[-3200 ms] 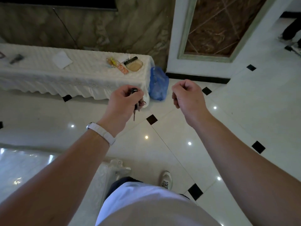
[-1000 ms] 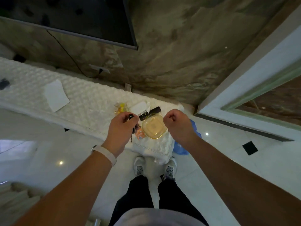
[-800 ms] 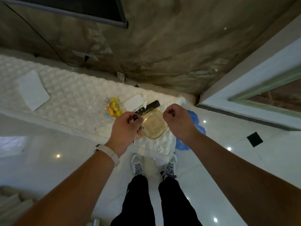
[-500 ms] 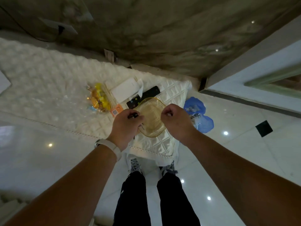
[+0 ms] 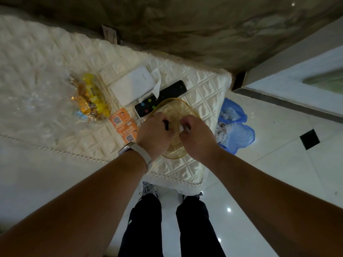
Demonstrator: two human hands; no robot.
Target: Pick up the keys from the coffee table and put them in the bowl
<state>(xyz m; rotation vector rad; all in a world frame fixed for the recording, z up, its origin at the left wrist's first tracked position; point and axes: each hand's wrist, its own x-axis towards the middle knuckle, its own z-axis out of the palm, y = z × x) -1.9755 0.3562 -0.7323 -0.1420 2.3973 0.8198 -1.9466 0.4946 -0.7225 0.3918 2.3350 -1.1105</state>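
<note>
Over the bowl: keys about to drop

Both hands have closed in above the amber glass bowl (image 5: 173, 115) since half a second ago; left hand (image 5: 154, 132) curled around the keys (image 5: 165, 125), dark fob poking out, directly over the bowl; right hand (image 5: 196, 135) loosely fisted, pinching something small and white, can't tell what; judged near done, only the release left; remote (image 5: 160, 98) touching the bowl's far rim.

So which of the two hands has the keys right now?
The left hand, the one with the pale wristband. A dark bit of the keys pokes from its fingers over the amber bowl; the right hand pinches something small and white.
</note>
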